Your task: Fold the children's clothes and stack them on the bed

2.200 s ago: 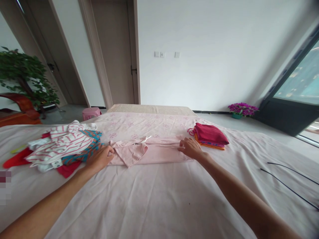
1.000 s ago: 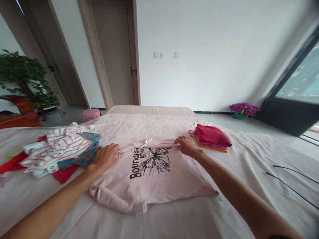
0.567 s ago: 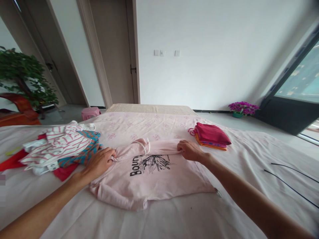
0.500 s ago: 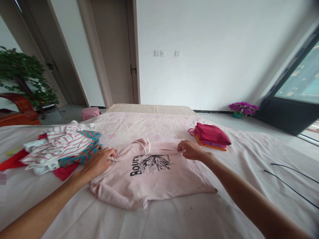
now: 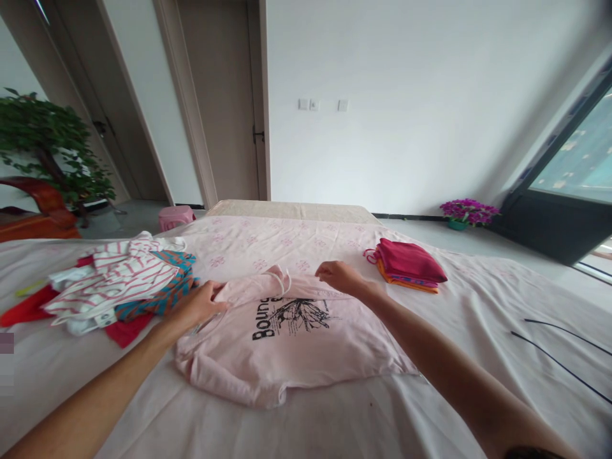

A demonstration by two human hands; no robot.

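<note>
A light pink hoodie [image 5: 325, 354] with a black butterfly print and white drawstrings lies spread on the bed, its upper part folded over. My left hand [image 5: 203, 305] is at its left upper edge, thumb and fingers apart, touching the fabric. Above the far edge, right of the drawstrings, my right hand [image 5: 342, 278] has loosely bent fingers with no cloth visible between them. Whether its fingertips touch the hoodie is hard to see.
At left lies a loose clothes pile [image 5: 127, 277], with striped and red pieces. A folded stack [image 5: 411, 261], crimson on top, sits at right. Two dark cords [image 5: 559, 350] lie on the bedsheet [image 5: 344, 427]. Beyond the bed are a pink stool [image 5: 176, 218] and purple flowers [image 5: 468, 210].
My right hand has let go of the hoodie's upper edge and moved left toward the drawstrings. My left hand's fingers have spread from their pinch on the cloth.
</note>
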